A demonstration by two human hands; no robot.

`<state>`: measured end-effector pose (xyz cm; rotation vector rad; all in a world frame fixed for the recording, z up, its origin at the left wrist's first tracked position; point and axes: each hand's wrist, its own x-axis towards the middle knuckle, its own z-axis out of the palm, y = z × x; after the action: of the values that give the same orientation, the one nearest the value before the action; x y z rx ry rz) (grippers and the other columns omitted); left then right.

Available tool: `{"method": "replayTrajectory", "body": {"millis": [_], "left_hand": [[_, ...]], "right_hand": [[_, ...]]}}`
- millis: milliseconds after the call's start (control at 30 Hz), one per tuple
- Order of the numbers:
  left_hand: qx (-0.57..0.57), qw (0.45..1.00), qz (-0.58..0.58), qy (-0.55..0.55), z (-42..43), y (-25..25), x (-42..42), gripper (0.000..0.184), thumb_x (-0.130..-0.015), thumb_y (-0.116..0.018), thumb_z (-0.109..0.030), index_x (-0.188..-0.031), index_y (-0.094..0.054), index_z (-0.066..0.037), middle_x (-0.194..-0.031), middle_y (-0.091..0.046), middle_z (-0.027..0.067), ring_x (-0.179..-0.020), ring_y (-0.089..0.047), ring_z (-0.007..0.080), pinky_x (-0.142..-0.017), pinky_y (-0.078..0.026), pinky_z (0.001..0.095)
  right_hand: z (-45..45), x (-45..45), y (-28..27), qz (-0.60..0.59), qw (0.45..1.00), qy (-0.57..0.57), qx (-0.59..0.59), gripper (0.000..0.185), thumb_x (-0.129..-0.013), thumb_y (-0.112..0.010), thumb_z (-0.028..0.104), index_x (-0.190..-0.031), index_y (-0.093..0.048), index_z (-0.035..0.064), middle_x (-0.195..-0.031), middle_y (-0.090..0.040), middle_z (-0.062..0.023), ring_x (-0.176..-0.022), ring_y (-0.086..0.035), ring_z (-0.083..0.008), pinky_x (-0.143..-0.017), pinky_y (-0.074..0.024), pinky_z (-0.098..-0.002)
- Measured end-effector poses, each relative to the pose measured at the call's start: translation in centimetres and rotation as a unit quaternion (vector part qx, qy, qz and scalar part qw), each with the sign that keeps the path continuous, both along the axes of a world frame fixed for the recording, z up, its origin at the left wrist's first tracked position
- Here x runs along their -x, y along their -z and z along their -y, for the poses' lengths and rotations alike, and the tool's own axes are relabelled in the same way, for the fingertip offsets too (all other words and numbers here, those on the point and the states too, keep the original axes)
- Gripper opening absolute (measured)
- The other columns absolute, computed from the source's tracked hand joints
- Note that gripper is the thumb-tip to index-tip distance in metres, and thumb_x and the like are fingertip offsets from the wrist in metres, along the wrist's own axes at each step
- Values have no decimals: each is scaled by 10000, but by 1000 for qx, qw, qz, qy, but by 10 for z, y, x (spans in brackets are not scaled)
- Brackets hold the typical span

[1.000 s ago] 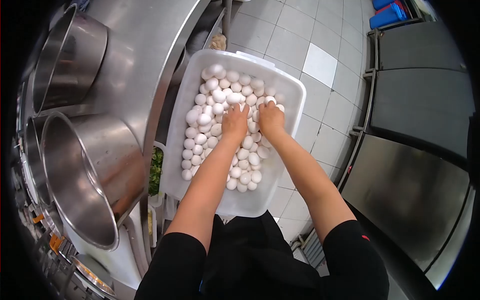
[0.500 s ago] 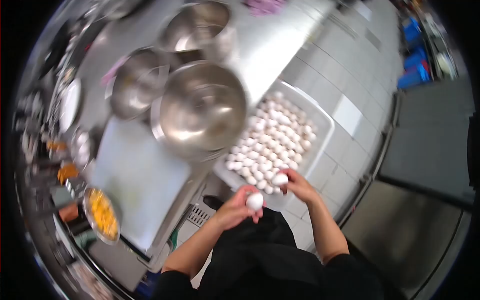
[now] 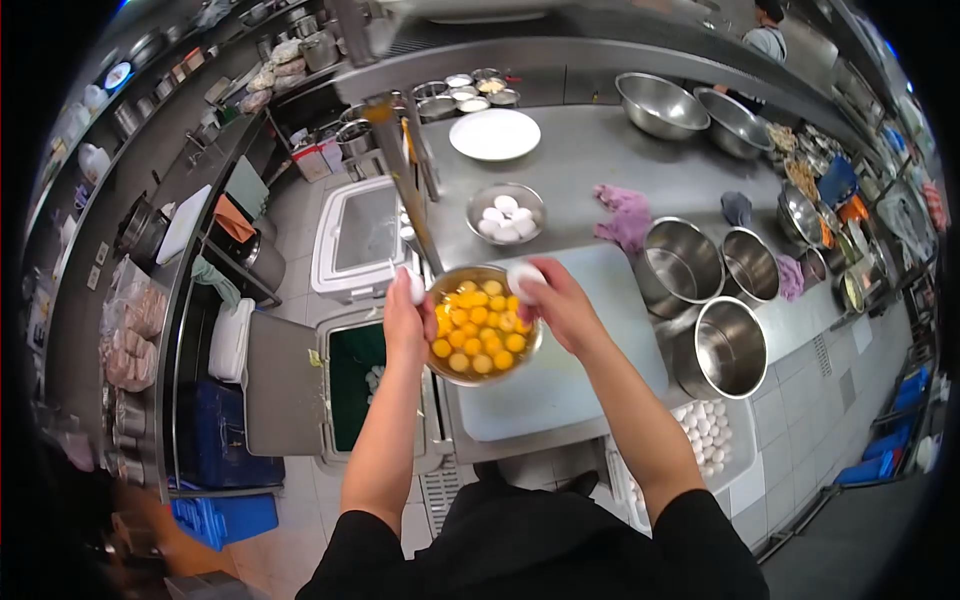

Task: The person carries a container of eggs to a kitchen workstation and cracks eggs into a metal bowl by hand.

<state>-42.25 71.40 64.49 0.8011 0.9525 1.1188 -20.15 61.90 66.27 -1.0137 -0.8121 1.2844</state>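
My left hand (image 3: 406,318) is closed on a white egg (image 3: 417,286) at the left rim of a steel bowl. In my right hand (image 3: 562,305) is another white egg (image 3: 523,279), held over the bowl's right rim. The steel bowl (image 3: 478,379) holds many yellow yolks in clear egg white (image 3: 480,325). It sits at the left end of a pale cutting board (image 3: 600,345). Beyond it stands a smaller steel bowl (image 3: 478,208) with several whole white eggs. Low on the right, a white plastic bin (image 3: 745,440) is full of eggs.
Deep steel pots (image 3: 728,350) stand right of the board, with a purple cloth (image 3: 625,215) behind. A white plate (image 3: 495,135) lies farther back. Below the counter on the left is an opened bin (image 3: 345,365) with pale shells inside. A person (image 3: 768,40) is far off at the top right.
My view has swung left and up from the egg bin. Both hands, each with an egg, have moved from beside the bin to over the bowl of yolks.
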Motion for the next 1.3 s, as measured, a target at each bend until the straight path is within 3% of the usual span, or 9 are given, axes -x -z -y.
{"method": "replayTrajectory", "body": {"millis": [133,267,333,433,600,700,867,1100,1300], "left_hand": [[-6,993,28,-112,-82,0,8,449,-987,-467,-601,-905,-462,-159,-622,-472,-5,-377,-339,90,-327,-231,251],[-78,993,-69,-57,-134,28,-23,372,-1003,-483,-530,-1003,-503,-158,-578,-443,-19,-365,-355,87,-316,-261,245],[-51,991,-91,85,-122,20,-32,373,-1005,-486,-516,-960,-514,-147,-566,-447,-11,-358,-346,87,-315,-258,257],[-15,994,-77,73,-103,-2,-19,424,-1021,-441,-517,-938,-529,-111,-549,-438,4,-324,-292,112,-301,-209,284],[38,988,19,152,-61,-25,-9,496,-1014,-425,-557,-844,-523,-101,-540,-422,1,-341,-284,115,-329,-221,279],[45,974,34,220,-42,-37,-22,580,-1010,-421,-569,-655,-450,-112,-500,-381,-7,-339,-289,111,-331,-229,278],[55,960,-17,274,-24,-32,-20,552,-1006,-454,-544,-669,-443,-108,-511,-380,-8,-338,-297,106,-334,-229,273],[57,950,-133,276,2,-42,-21,369,-1003,-532,-458,-878,-477,-115,-543,-415,2,-347,-300,93,-334,-221,266],[-109,925,-307,197,8,-55,-6,333,-982,-586,-431,-1117,-591,-127,-663,-473,-62,-507,-401,31,-393,-268,209]], "right_hand": [[-113,20,7,-67,991,116,3,475,-974,-607,273,-1364,-451,53,-1028,-607,-89,-680,-621,-157,-544,-497,-286],[-171,47,18,-21,971,237,-16,524,-984,-591,341,-1398,-433,62,-1023,-615,-77,-668,-619,-146,-472,-471,-276],[-174,59,27,49,985,167,1,483,-988,-583,363,-1371,-474,90,-981,-624,-42,-661,-606,-140,-506,-471,-277],[-159,59,26,-57,995,76,-25,485,-963,-617,290,-1369,-465,72,-994,-628,-49,-677,-603,-135,-493,-455,-266],[-113,46,8,36,999,9,13,473,-908,-691,198,-1330,-517,74,-921,-637,-35,-634,-570,-89,-492,-433,-246],[-99,40,2,244,968,-10,-62,386,-842,-750,281,-1154,-677,67,-1030,-695,-65,-892,-659,-162,-755,-526,-290],[-80,34,14,389,910,61,-131,385,-805,-721,304,-1139,-701,115,-1095,-685,-119,-980,-659,-262,-855,-516,-373],[-52,27,15,552,808,125,-166,341,-796,-692,293,-1129,-713,217,-998,-616,-93,-923,-645,-306,-801,-535,-409],[-37,22,9,465,867,97,-151,433,-865,-710,326,-1224,-597,112,-1026,-638,-114,-852,-650,-278,-769,-535,-394]]}}
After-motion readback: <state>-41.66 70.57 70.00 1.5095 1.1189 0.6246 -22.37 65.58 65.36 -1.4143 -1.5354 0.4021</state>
